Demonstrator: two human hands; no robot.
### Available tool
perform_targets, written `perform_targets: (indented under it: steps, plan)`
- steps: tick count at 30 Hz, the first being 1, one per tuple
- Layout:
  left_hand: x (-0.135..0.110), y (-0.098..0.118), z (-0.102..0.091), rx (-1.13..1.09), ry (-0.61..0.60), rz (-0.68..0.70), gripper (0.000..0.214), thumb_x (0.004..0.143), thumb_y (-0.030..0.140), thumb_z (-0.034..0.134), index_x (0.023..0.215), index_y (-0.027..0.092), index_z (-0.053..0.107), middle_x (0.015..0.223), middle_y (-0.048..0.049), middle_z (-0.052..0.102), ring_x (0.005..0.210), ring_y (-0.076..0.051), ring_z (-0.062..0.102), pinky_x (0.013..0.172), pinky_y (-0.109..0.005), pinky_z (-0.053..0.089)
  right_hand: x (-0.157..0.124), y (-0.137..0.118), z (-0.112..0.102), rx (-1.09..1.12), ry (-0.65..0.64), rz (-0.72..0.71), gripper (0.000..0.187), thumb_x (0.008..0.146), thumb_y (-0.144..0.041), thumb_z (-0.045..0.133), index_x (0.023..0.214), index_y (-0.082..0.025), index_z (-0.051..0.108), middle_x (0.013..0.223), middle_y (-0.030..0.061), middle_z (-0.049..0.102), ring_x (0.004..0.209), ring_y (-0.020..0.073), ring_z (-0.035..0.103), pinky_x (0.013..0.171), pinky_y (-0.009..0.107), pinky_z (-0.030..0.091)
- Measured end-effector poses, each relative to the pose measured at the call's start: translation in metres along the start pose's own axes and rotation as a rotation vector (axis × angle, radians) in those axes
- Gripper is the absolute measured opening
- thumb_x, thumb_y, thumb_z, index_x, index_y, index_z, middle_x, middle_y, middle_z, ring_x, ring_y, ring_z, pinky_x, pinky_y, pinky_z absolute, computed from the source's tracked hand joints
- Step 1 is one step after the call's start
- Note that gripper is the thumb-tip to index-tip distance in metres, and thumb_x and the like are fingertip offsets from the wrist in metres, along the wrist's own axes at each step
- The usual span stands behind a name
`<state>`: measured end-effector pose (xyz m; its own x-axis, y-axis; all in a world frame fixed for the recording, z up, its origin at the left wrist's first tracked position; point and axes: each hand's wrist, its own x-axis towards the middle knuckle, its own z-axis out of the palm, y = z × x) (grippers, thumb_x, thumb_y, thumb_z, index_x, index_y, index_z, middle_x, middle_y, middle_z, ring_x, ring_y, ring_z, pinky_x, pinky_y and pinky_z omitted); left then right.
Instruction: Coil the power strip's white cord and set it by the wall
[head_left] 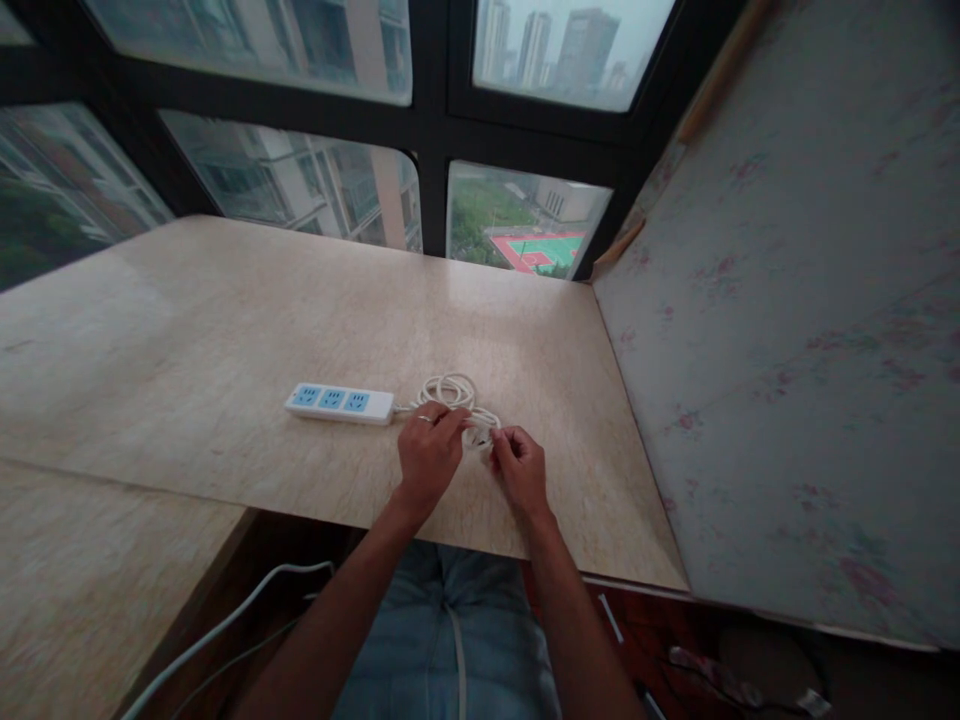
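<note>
A white power strip (340, 403) with three blue sockets lies on the marble-patterned ledge (285, 290). From its right end runs a white cord (450, 384), gathered in loose loops. My left hand (430, 452) is closed, its thumb and fingertips pinching part of the cord at the front of the loops. Just to the right, my right hand (521, 466) pinches the cord close to its white plug (478, 437). The plug lies between my two hands, and my fingers partly hide the cord there.
Dark-framed windows (431, 130) stand behind the ledge. A wall (787, 330) with a floral pattern borders it on the right. Below the ledge's front edge, a white cable (247, 605) hangs at the left, and several items lie on the dark floor at the right.
</note>
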<state>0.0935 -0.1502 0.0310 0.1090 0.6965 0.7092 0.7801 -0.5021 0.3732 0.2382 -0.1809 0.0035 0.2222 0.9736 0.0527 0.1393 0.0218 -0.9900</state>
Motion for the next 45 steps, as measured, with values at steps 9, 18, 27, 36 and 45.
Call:
perform_targets:
  steps: [9, 18, 27, 36, 45]
  plan:
    - [0.019, -0.002, -0.017, -0.109, 0.327, -0.382, 0.016, 0.086, 0.027, 0.063, 0.075, 0.016, 0.063, 0.069, 0.0004, 0.053, 0.058, -0.011, 0.047, 0.059, -0.025, 0.040, 0.000, 0.001, 0.000, -0.087, 0.010, 0.013, 0.031, 0.085, -0.044, 0.056, 0.069, -0.019, 0.056, 0.054, -0.0037, 0.054, 0.047, 0.0109, 0.050, 0.048, 0.022, 0.038]
    - [0.068, 0.017, -0.038, -0.638, 0.060, -0.315, 0.010, 0.084, 0.027, 0.064, 0.084, 0.018, 0.068, 0.080, -0.0007, 0.059, 0.068, -0.010, 0.055, 0.059, -0.021, 0.045, -0.003, 0.000, -0.003, -0.105, -0.164, -0.113, 0.036, 0.087, -0.043, 0.057, 0.061, -0.019, 0.052, 0.051, -0.0043, 0.050, 0.048, 0.0096, 0.044, 0.049, 0.022, 0.033]
    - [0.099, 0.052, 0.008, -0.620, -0.590, -0.035, 0.009, 0.081, 0.024, 0.069, 0.080, 0.019, 0.075, 0.077, -0.0032, 0.063, 0.068, -0.012, 0.058, 0.067, -0.025, 0.049, -0.010, 0.011, -0.008, -0.007, 0.085, -0.158, 0.041, 0.089, -0.036, 0.051, 0.053, -0.020, 0.043, 0.046, -0.0059, 0.041, 0.045, 0.0085, 0.037, 0.048, 0.024, 0.028]
    - [0.052, 0.090, 0.040, -0.305, -0.774, 0.113, 0.019, 0.088, 0.030, 0.060, 0.088, 0.021, 0.077, 0.094, -0.0085, 0.065, 0.090, -0.022, 0.061, 0.074, -0.031, 0.050, 0.022, 0.012, -0.008, 0.180, 0.461, -0.100, 0.015, 0.077, -0.025, 0.065, 0.075, -0.024, 0.050, 0.074, 0.0015, 0.055, 0.074, 0.0170, 0.056, 0.054, 0.025, 0.042]
    - [0.049, 0.042, 0.005, -0.423, -0.587, 0.230, 0.030, 0.089, 0.016, 0.052, 0.115, 0.023, 0.066, 0.114, -0.0087, 0.064, 0.105, -0.019, 0.061, 0.091, -0.034, 0.049, 0.006, 0.004, -0.007, 0.483, 0.378, -0.005, 0.029, 0.074, -0.045, 0.067, 0.083, -0.018, 0.058, 0.073, 0.0000, 0.058, 0.061, 0.0111, 0.052, 0.055, 0.025, 0.046]
